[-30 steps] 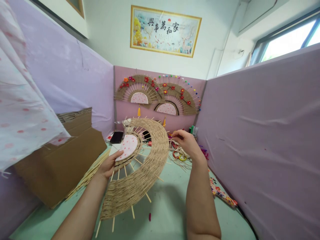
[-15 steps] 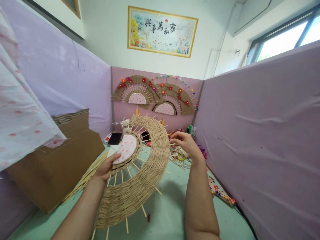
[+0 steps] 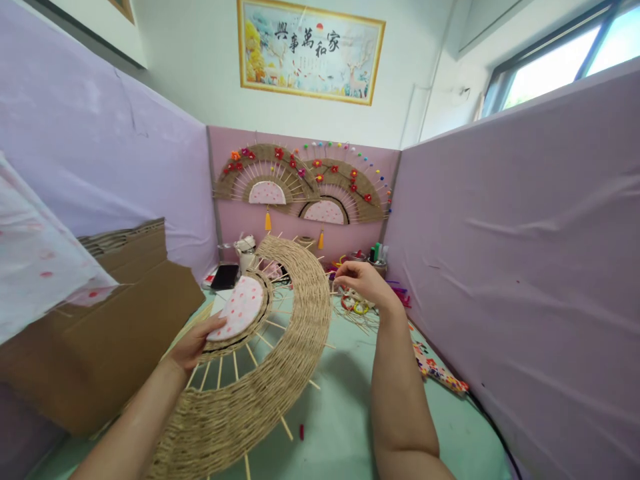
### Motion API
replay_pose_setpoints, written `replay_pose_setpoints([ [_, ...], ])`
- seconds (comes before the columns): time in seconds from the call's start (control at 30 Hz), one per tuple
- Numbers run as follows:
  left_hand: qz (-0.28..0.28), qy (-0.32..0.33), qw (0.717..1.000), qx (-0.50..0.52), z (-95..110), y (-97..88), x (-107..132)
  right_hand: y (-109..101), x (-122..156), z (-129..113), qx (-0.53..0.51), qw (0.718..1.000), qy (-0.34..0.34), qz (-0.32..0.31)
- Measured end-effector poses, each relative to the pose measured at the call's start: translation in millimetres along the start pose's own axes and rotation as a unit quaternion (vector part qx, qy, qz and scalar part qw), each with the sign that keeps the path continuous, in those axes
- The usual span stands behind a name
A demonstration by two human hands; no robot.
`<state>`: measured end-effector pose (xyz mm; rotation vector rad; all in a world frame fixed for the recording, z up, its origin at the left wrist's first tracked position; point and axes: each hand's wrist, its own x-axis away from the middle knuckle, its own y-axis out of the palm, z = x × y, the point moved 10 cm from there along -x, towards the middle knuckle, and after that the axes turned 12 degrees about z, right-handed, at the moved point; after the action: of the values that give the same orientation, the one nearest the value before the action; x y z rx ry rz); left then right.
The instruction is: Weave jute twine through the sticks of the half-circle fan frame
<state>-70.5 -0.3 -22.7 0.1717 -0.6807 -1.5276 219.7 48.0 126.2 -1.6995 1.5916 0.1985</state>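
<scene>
A woven twine fan (image 3: pixel 300 320) with thin wooden sticks as ribs stands tilted above the table. At its inner end is a white half-round cloth patch with pink dots (image 3: pixel 243 309). My left hand (image 3: pixel 193 343) grips the fan at this patch, thumb on top. Close to the fan's outer right edge, near the stick tips, my right hand (image 3: pixel 364 283) is closed in a pinch. What its fingertips hold, if anything, is too small to make out. The fan's lower left part is partly behind my left forearm.
Two decorated fans (image 3: pixel 270 160) hang on the pink back panel. Cardboard (image 3: pixel 125 320) and dotted cloth (image 3: pixel 45 267) stand at the left. A black phone (image 3: pixel 225 277) lies behind the fan. Colourful craft bits (image 3: pixel 356 303) lie behind my right hand, a floral strip (image 3: pixel 440 377) at right.
The whole view has shifted slightly. My left hand and the fan sit lower and further left in the picture. My right hand stays pinched beside the fan's outer edge.
</scene>
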Motion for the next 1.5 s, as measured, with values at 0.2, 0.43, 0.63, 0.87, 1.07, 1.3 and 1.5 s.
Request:
replay_pose_setpoints([
  [0.2, 0.006, 0.019, 0.999, -0.027, -4, -9.3, -2, 4, 3, -16, -0.018, 1.0, -0.017, -0.003],
  [0.43, -0.032, 0.028, 0.998, -0.041, -8, -0.7, 0, 0, 6, -9, -0.098, 0.995, 0.015, -0.01],
  [0.63, -0.056, 0.01, 0.998, -0.025, -17, 2.0, -1, 0, 6, 7, -0.171, 0.983, 0.065, -0.016],
  [0.87, -0.07, 0.012, 0.997, -0.009, -18, 5.3, 3, 9, 3, 25, -0.24, 0.966, 0.097, -0.015],
  [1.07, -0.077, 0.015, 0.997, -0.02, -23, 6.5, 2, 17, 5, 30, -0.266, 0.958, 0.098, -0.041],
  [1.3, -0.08, 0.012, 0.996, -0.042, -24, 7.5, 3, 9, -1, 26, -0.133, 0.988, 0.071, -0.026],
  [1.5, -0.074, -0.022, 0.996, -0.053, -34, 4.6, -2, -7, 0, 27, -0.132, 0.989, 0.058, 0.002],
])
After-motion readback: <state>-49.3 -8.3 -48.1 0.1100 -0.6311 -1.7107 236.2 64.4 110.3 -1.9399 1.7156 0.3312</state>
